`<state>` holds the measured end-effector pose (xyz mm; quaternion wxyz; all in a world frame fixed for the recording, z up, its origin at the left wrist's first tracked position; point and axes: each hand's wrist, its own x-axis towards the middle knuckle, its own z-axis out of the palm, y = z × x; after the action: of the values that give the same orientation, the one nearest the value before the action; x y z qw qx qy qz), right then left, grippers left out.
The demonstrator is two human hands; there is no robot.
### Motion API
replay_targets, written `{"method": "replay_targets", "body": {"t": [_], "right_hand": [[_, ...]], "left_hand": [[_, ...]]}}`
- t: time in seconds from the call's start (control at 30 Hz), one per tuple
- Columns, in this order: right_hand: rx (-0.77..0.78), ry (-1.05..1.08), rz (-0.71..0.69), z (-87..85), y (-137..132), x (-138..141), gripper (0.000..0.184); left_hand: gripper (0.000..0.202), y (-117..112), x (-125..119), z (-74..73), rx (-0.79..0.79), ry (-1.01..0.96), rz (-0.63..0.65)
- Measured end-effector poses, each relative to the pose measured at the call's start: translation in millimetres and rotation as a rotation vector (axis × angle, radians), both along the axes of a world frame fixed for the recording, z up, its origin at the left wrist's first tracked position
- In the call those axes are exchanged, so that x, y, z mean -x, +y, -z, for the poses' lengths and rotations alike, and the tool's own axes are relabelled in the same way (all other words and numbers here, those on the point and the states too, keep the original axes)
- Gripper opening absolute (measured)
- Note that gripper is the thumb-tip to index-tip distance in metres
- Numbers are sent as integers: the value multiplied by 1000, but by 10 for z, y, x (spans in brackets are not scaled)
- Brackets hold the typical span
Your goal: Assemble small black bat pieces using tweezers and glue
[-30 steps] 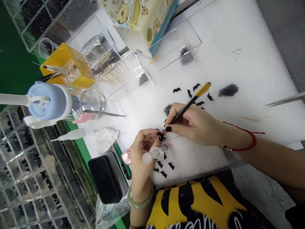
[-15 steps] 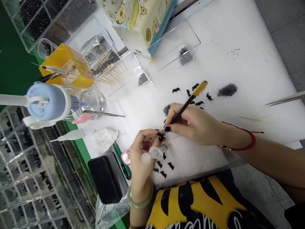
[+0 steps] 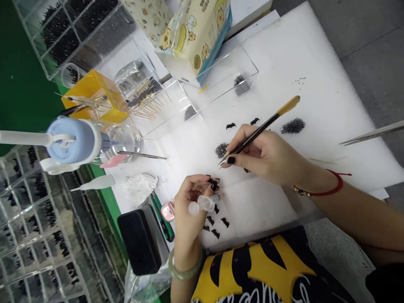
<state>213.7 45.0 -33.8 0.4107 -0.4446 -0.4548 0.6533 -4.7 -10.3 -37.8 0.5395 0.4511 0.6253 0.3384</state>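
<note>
My right hand is closed on black tweezers with a yellow end, tip pointing down-left, lifted a little above my left hand. My left hand is curled round a small clear syringe-like tube, and its fingertips pinch a tiny black piece. Both hands hover over the white foam pad. Several small black bow-shaped pieces lie just below my left hand. Others lie beyond my right hand, beside a pile of fine black grains.
Clear acrylic trays and a cartoon-printed box stand at the back. At left are a blue-capped bottle, a yellow holder with sticks, a black case and a gridded organiser. Metal tweezers enter from the right.
My right hand has lifted the tweezers up and away from my left fingertips. The view has shifted slightly. The left hand still pinches the black piece and holds the tube.
</note>
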Motion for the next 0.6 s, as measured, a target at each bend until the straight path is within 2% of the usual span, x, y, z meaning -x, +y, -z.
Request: {"method": "replay_targets", "body": {"t": [0.07,0.13,0.3,0.37,0.47,0.6], "right_hand": [[-18,6,67,-69,18,-92,12],[-102,-30,177,-178,20,-237,12],[-463,-199,586,-523,-124,-648,18],[-485,-272,701,-584,-231,-741,18],[-395,-354,769,-477,-380,-804,17],[-307,-435,733,-68,-507,-861,16]], "left_hand": [[12,7,3,20,8,6,-5],[14,18,9,35,21,9,-9],[18,53,53,76,70,-7,-26],[20,60,72,102,90,-15,-41],[22,42,79,127,141,6,-70],[27,-3,93,138,179,74,-74]]}}
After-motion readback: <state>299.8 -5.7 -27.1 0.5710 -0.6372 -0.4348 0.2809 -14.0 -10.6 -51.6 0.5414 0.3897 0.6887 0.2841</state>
